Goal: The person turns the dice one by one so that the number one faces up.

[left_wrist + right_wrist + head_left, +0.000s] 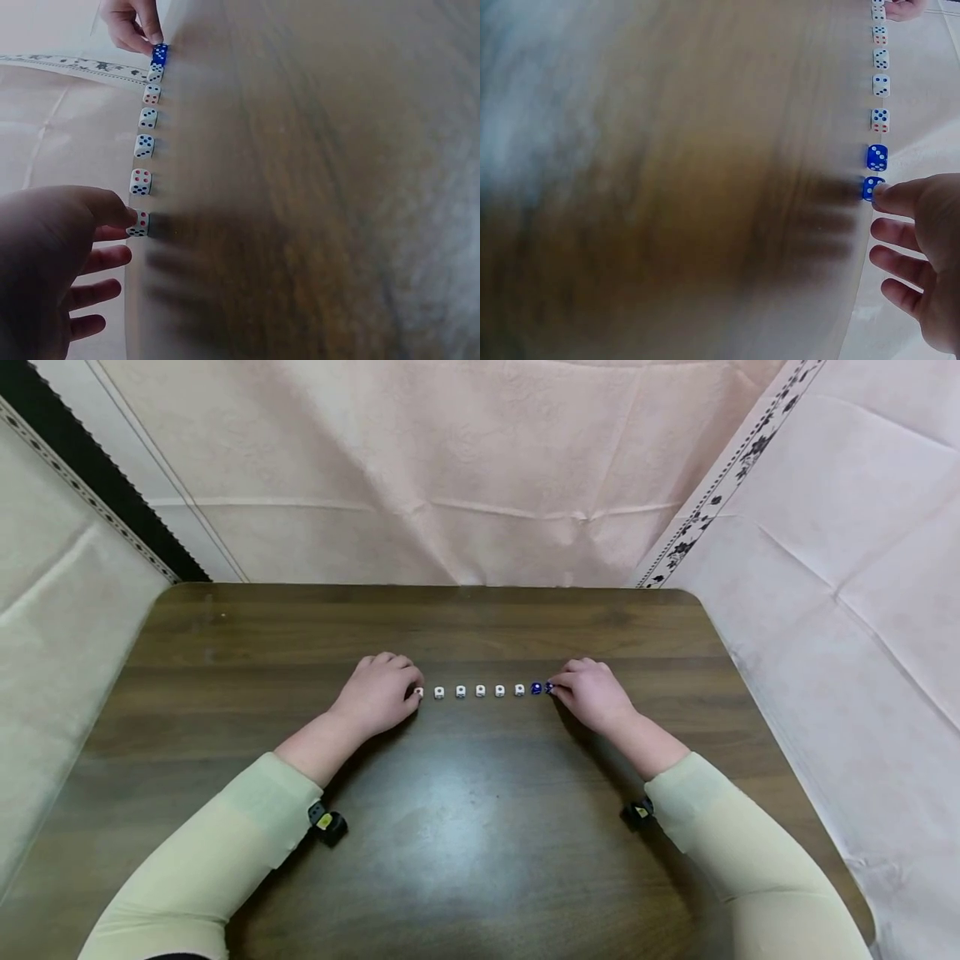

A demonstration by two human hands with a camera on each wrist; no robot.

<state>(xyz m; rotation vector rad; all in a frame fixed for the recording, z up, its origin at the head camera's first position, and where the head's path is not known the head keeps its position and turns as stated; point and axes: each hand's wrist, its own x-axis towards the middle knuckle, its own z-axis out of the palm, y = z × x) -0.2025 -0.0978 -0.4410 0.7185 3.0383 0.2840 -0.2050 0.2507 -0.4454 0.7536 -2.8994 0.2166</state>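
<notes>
A row of dice runs left to right across the wooden table, several white dice (480, 691) followed by two blue ones. At the left end, my left hand (381, 693) pinches the last white die (139, 223) between thumb and forefinger, the other fingers spread behind it. My right hand (592, 695) pinches the outermost blue die (872, 188) at the right end, its thumb covering part of the face. Beside it stands the other blue die (877, 157), a small gap between them. The white dice show blue and red pips and are spaced apart.
The brown wooden table (450, 877) has rounded far corners. A pale pink cloth (480, 468) hangs behind its far edge, with white cloth (862, 568) at the right side. A small black camera is strapped at each wrist.
</notes>
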